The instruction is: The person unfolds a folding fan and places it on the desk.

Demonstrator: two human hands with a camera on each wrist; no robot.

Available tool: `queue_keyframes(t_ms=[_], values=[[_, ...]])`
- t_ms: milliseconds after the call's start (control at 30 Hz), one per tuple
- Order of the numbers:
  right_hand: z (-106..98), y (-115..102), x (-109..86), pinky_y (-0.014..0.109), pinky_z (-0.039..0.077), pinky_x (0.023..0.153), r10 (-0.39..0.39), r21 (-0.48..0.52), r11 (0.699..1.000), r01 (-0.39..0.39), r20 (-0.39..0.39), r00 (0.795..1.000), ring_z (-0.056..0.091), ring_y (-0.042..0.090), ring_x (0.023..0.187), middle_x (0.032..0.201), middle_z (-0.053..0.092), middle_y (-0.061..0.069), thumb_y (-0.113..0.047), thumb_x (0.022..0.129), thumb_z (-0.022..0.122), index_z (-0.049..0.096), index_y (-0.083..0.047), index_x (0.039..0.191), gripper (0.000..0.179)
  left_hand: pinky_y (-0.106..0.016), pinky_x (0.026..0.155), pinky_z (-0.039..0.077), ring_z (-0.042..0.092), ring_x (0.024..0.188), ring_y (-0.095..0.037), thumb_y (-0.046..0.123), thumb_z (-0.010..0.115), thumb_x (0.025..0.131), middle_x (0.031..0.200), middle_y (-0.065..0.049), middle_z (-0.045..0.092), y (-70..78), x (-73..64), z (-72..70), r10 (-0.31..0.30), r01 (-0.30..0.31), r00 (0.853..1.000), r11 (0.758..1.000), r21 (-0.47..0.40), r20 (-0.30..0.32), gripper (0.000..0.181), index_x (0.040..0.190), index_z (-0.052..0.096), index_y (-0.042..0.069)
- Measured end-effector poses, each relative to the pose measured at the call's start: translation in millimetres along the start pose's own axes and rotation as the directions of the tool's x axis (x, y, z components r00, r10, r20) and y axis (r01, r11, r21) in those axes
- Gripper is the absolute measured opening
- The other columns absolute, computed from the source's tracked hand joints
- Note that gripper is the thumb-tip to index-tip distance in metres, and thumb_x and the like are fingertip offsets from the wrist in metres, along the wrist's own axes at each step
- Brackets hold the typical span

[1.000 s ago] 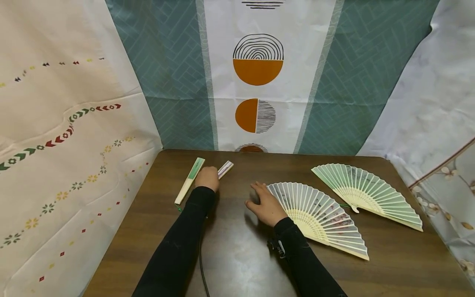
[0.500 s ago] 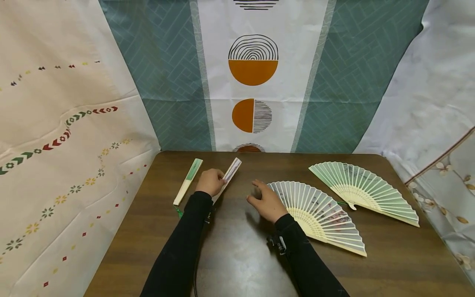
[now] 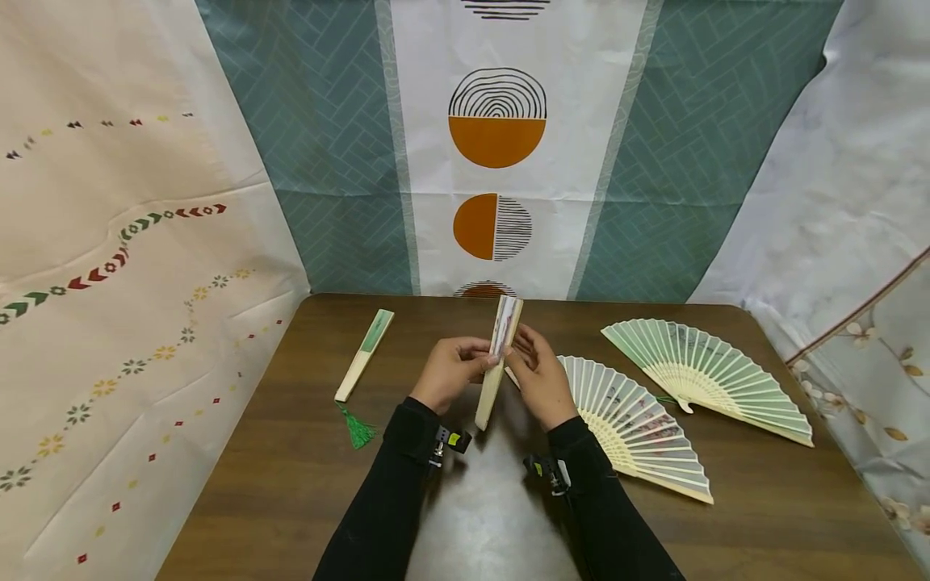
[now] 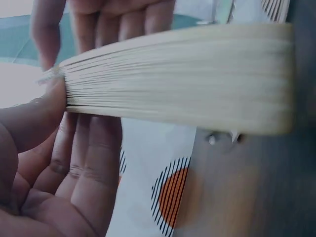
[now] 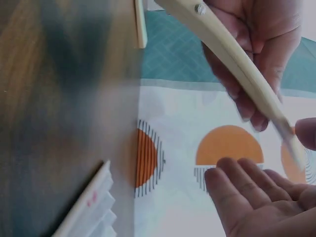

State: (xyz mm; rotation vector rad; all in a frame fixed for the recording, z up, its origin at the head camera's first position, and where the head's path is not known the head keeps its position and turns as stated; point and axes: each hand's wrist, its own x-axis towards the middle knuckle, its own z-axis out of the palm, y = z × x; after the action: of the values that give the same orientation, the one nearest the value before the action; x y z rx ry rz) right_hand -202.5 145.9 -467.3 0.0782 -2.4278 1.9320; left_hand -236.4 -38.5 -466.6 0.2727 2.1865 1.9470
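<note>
My left hand (image 3: 445, 375) pinches a folded white hand fan (image 3: 490, 397) between thumb and fingers, holding it tilted over the middle of the table. Its pale ribs (image 4: 197, 79) lie stacked together in the left wrist view, and the rivet at its base shows in the right wrist view. Close on the fan's other side is my right hand (image 3: 543, 386); its thumb (image 5: 307, 132) is right at the fan's edge, while its fingers (image 5: 247, 190) extend nearly straight below. Just right of that hand, a spread white fan (image 3: 639, 420) lies on the table, partly covered by the hand.
A spread green fan (image 3: 708, 367) lies at the back right. On the left, a folded green fan (image 3: 361, 359) has a green tassel (image 3: 359, 429) at its near end. Patterned cloths (image 3: 341, 161) hang behind and beside the brown table (image 3: 291, 500).
My left hand has lifted the folded white fan off the table and brought it right, tilting it up. My right hand has moved in beside it. The tassel on the left is now uncovered.
</note>
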Motion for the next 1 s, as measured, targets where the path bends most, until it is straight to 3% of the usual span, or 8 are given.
queue_keyframes(t_ms=[200, 367, 467, 600, 733, 1000], values=[[-6, -6, -3.3, 0.061, 0.053, 0.128, -0.047, -0.002, 0.999, 0.047, -0.054, 0.997, 0.062, 0.044, 0.154, 0.166, 0.06, 0.027, -0.023, 0.118, 0.064, 0.045, -0.003, 0.172, 0.06, -0.032, 0.082, 0.071, 0.077, 0.085, -0.007, 0.004, 0.078, 0.107, 0.111, -0.019, 0.085, 3.1, -0.8, 10.1, -0.012, 0.012, 1.0, 0.999, -0.043, 0.017, 0.026, 0.132, 0.08, -0.003], [-6, -7, -4.9, 0.058, 0.066, 0.111, -0.054, -0.072, 0.996, 0.048, -0.098, 0.994, 0.079, 0.043, 0.129, 0.141, 0.078, 0.026, -0.025, 0.118, 0.065, 0.067, -0.001, 0.154, 0.043, -0.033, 0.083, 0.072, 0.077, 0.086, -0.008, 0.004, 0.077, 0.108, 0.111, -0.018, 0.085, 4.5, -1.6, 12.1, -0.001, 0.002, 1.0, 0.999, -0.041, 0.021, 0.025, 0.131, 0.081, -0.004], [-6, -7, -5.2, 0.054, 0.07, 0.102, -0.064, -0.104, 0.993, 0.053, -0.112, 0.992, 0.083, 0.042, 0.118, 0.127, 0.084, 0.025, -0.025, 0.118, 0.065, 0.074, 0.0, 0.144, 0.037, -0.032, 0.082, 0.072, 0.077, 0.086, -0.007, 0.003, 0.077, 0.107, 0.11, -0.019, 0.085, 3.4, -0.3, 14.2, -0.007, 0.008, 1.0, 0.999, -0.046, 0.017, 0.024, 0.13, 0.081, -0.005], [-7, -7, -4.6, 0.044, 0.073, 0.094, -0.05, -0.106, 0.994, 0.037, -0.121, 0.991, 0.085, 0.04, 0.113, 0.121, 0.085, 0.024, -0.024, 0.118, 0.066, 0.077, 0.001, 0.139, 0.034, -0.035, 0.083, 0.072, 0.076, 0.085, -0.007, 0.0, 0.076, 0.107, 0.109, -0.019, 0.085, 2.2, 0.3, 17.1, -0.018, 0.019, 1.0, 0.998, -0.056, 0.011, 0.023, 0.129, 0.08, -0.007], [-9, -6, -2.9, 0.034, 0.073, 0.086, 0.009, -0.037, 0.999, -0.014, -0.137, 0.991, 0.086, 0.037, 0.11, 0.123, 0.084, 0.027, -0.02, 0.117, 0.066, 0.076, 0.005, 0.137, 0.033, -0.038, 0.085, 0.072, 0.075, 0.084, -0.006, -0.002, 0.075, 0.107, 0.105, -0.015, 0.083, 2.9, -0.2, 19.3, -0.041, 0.041, 0.999, 0.996, -0.081, 0.004, 0.024, 0.13, 0.078, -0.009], [-12, -8, -1.0, 0.024, 0.07, 0.072, 0.061, 0.116, 0.992, -0.042, -0.161, 0.985, 0.08, 0.006, 0.082, 0.121, 0.081, 0.034, -0.012, 0.118, 0.063, 0.073, 0.012, 0.134, 0.031, -0.029, 0.08, 0.07, 0.075, 0.087, -0.008, -0.002, 0.072, 0.109, 0.107, -0.014, 0.082, 0.4, 1.7, 21.2, -0.066, 0.063, 0.998, 0.989, -0.137, -0.017, 0.024, 0.132, 0.076, -0.01]])
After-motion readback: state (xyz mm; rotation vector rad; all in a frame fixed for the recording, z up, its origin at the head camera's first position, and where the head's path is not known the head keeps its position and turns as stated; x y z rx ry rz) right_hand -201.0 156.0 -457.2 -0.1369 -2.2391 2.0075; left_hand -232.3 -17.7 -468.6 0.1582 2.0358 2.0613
